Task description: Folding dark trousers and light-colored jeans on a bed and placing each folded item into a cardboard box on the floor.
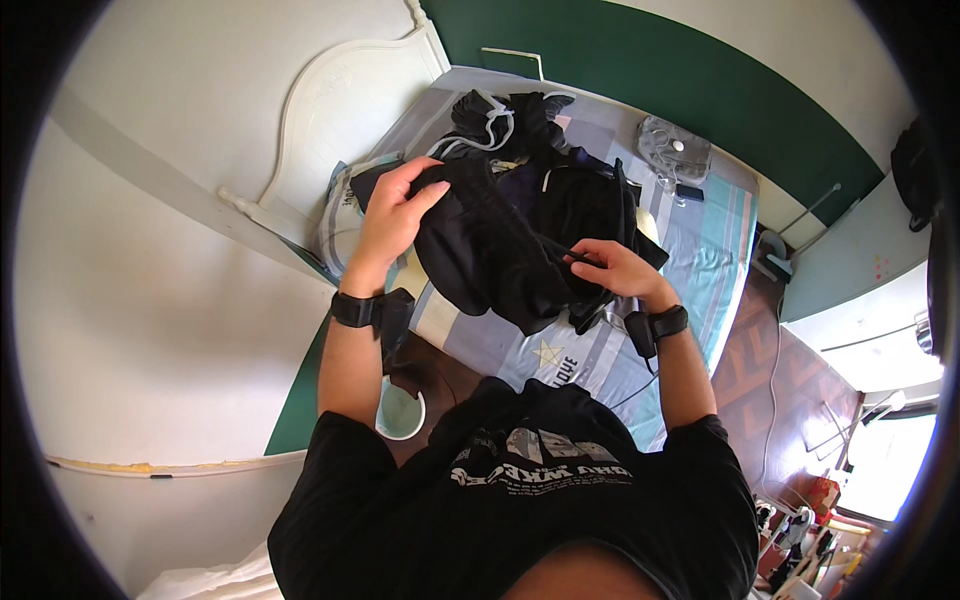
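Both of my hands hold a black garment (480,247) with a gathered elastic waistband, stretched over the near part of the bed. My left hand (403,210) pinches one end of the waistband between thumb and fingers. At the other end, my right hand (615,266) grips the band and a black cord. Behind the garment lies a heap of dark clothes (577,202) on a patterned bedsheet (697,247). A black piece with a light grey drawstring (495,124) tops the far side of the heap. I wear a black device strapped on each wrist.
A white headboard (352,90) and a pillow (345,217) are at the left. On the bed's far right lie a grey bag or cushion (673,150), white cables and a dark phone (689,193). A white bin (400,411) stands on the floor near me. A fan (772,251) is beyond the bed.
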The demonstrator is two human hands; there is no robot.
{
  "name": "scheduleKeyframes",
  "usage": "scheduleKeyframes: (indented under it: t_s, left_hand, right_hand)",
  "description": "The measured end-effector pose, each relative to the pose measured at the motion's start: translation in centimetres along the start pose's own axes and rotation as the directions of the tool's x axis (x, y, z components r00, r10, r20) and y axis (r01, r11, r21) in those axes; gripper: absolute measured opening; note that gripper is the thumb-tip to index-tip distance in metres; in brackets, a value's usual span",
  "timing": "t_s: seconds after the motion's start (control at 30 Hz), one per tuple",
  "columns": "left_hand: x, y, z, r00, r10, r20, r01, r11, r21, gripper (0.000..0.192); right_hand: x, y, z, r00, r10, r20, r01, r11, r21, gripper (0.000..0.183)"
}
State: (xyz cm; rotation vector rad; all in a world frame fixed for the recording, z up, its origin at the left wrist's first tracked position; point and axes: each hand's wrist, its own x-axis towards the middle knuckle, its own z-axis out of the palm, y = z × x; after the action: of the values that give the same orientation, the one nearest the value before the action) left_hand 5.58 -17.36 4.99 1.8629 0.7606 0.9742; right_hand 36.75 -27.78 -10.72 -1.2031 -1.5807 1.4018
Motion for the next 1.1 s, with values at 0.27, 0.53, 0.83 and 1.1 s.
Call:
scheduleKeyframes:
  t_s: [0.27, 0.53, 0.83, 1.1]
  left_hand:
    - [-1.2, 3.1, 0.0, 0.972, 0.054, 0.228, -0.072, 0.995, 0.07, 0.021]
    - [-1.2, 1.1, 2.5, 0.948, 0.081, 0.309, -0.067, 0.996, -0.054, 0.024]
    - [-2.1, -2.3, 5.1, 0.863, 0.2, 0.463, -0.136, 0.976, -0.168, 0.027]
    - [-5.7, -4.8, 5.9, 0.892, -0.022, 0.452, 0.271, 0.825, -0.495, 0.027]
  right_hand:
    - [0.6, -2.2, -2.3, 0.97, -0.173, -0.171, 0.065, 0.863, -0.501, 0.043]
    - [0.3, -13.6, 3.0, 0.78, -0.626, 0.002, 0.552, 0.686, -0.473, 0.095]
    - [1.0, -15.1, 2.7, 0.711, -0.654, 0.257, 0.686, 0.567, -0.455, 0.088]
    - [0.8, -15.7, 4.0, 0.662, -0.653, 0.369, 0.743, 0.505, -0.438, 0.055]
